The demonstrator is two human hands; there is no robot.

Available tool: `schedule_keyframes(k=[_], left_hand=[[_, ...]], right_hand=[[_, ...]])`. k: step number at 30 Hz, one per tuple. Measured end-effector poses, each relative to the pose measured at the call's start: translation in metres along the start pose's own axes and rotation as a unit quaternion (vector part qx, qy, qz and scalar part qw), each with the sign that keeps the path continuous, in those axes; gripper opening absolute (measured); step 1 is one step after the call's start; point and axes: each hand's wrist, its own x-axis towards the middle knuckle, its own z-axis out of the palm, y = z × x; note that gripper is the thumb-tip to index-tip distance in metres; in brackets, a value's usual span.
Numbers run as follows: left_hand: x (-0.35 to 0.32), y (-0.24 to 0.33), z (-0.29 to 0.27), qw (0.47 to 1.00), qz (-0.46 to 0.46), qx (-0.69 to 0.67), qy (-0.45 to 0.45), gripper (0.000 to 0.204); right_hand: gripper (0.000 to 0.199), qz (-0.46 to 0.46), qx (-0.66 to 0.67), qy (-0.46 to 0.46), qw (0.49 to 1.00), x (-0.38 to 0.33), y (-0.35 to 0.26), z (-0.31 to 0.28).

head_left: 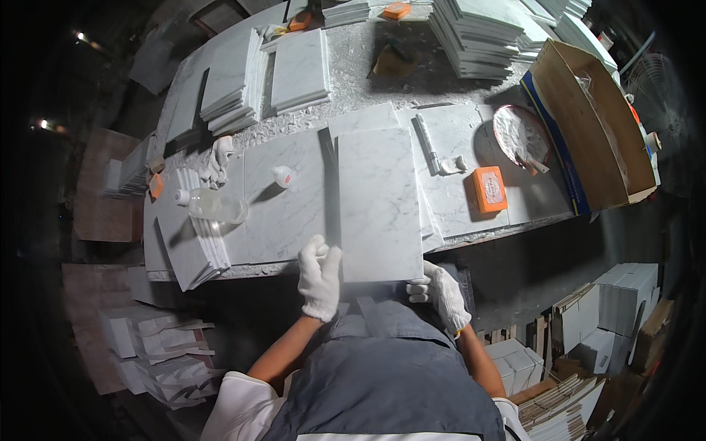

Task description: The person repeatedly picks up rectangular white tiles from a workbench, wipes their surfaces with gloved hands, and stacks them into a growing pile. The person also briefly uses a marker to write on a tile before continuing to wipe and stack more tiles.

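Observation:
A white marble tile (379, 206) with grey veins stands out over the table's front edge, its near end close to my body. My right hand (443, 295), in a white knit glove, grips the tile's near right corner with fingers curled beneath it. Just off the tile's left edge is my left hand (320, 278), also gloved, its fingers curled; anything inside them is hidden. More marble tiles (368, 120) lie under and behind this one. To the left, a small white squeeze bottle (283, 176) and a larger clear bottle (217, 206) rest on tiles.
An orange block (490, 189), a tube (426, 143) and a bowl of white paste (521, 136) are on the right. A cardboard box (588, 128) stands beyond them. Tile stacks (234, 81) sit at the back of the dusty table. White boxes (515, 364) are on the floor.

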Motion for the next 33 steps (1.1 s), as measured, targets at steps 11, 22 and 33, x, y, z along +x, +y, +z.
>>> schedule_keyframes(k=[11, 22, 33], left_hand=[[0.026, 0.010, 0.029, 0.960, -0.204, -0.075, -0.175, 0.037], [0.029, 0.058, 0.006, 0.927, -0.269, -0.177, -0.191, 0.045], [0.033, 0.052, 0.000, 0.931, -0.250, -0.166, -0.209, 0.078]], right_hand=[[0.015, -0.160, -0.339, -0.058, 0.925, 0.042, 0.005, 0.007], [0.034, -0.260, -0.525, -0.017, 0.810, 0.040, -0.003, 0.014], [0.039, -0.246, -0.367, 0.062, 0.895, 0.026, -0.024, 0.070]])
